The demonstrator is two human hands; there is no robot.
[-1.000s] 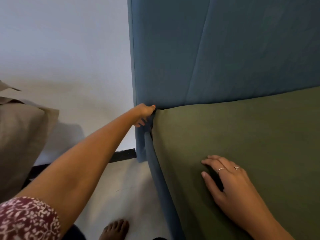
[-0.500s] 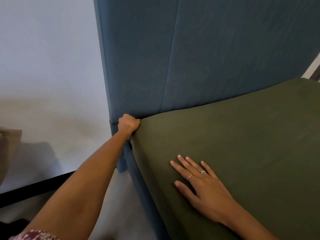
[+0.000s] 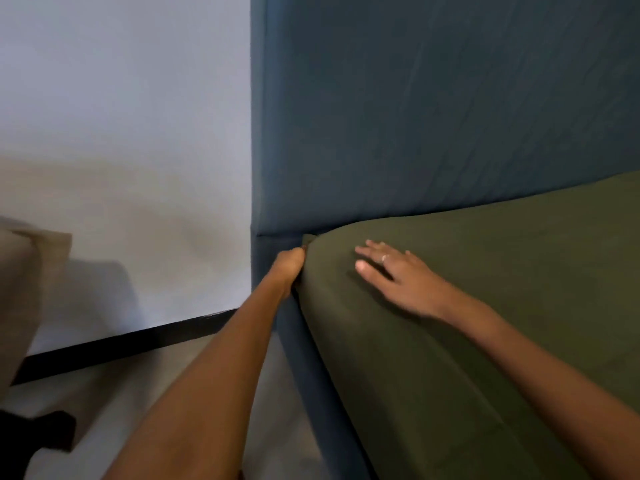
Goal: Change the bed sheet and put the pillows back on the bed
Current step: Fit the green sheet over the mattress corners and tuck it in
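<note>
left grip (image 3: 289, 266): apparently pinching sheet (image 3: 485, 289) corner at headboard (image 3: 433, 116) | right grip (image 3: 398, 271): flat, pressing sheet

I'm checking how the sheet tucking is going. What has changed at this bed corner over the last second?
The right hand slid flat up the green sheet toward the corner. The left hand stayed at the corner by the blue headboard, now lower along the mattress edge, fingers hidden. The sheet stays smooth.

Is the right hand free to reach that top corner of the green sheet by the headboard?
Probably yes. The right hand lies flat on the green sheet near the corner, with only smooth sheet between; the left hand is already there.
</note>
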